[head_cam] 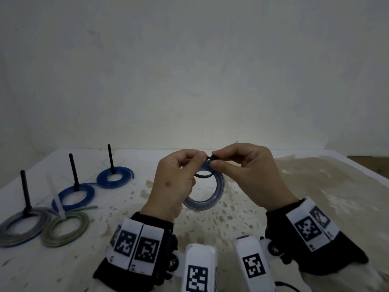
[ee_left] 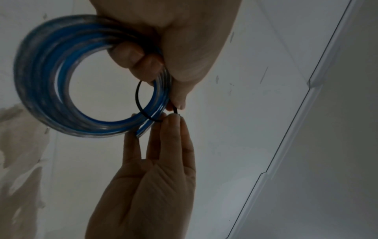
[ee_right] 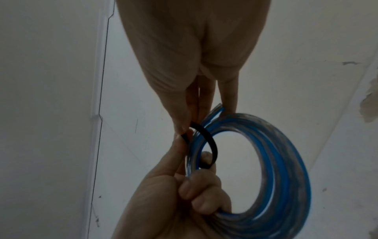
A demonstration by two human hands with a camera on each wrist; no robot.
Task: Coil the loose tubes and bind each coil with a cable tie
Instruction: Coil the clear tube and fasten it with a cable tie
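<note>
A coil of clear and blue tube (head_cam: 219, 192) is held up above the table. My left hand (head_cam: 196, 162) grips its upper rim, fingers curled through the ring. A black cable tie (head_cam: 203, 176) forms a loose loop around the coil's strands beside that grip. My right hand (head_cam: 214, 161) pinches the tie's end at the top of the loop between thumb and forefinger. The left wrist view shows the coil (ee_left: 40, 80), the tie (ee_left: 136, 95), my left hand (ee_left: 174, 48) and my right hand (ee_left: 171, 119). The right wrist view shows the tie (ee_right: 210, 140) looped over the coil (ee_right: 286, 153).
On the left of the white table (head_cam: 263, 207) lie two blue coils (head_cam: 113, 178) (head_cam: 73, 196) and a grey coil (head_cam: 23, 224), each with a black tie tail standing up. A greenish coil (head_cam: 65, 230) carries a white tie (head_cam: 56, 201). Brown stains cover the right side.
</note>
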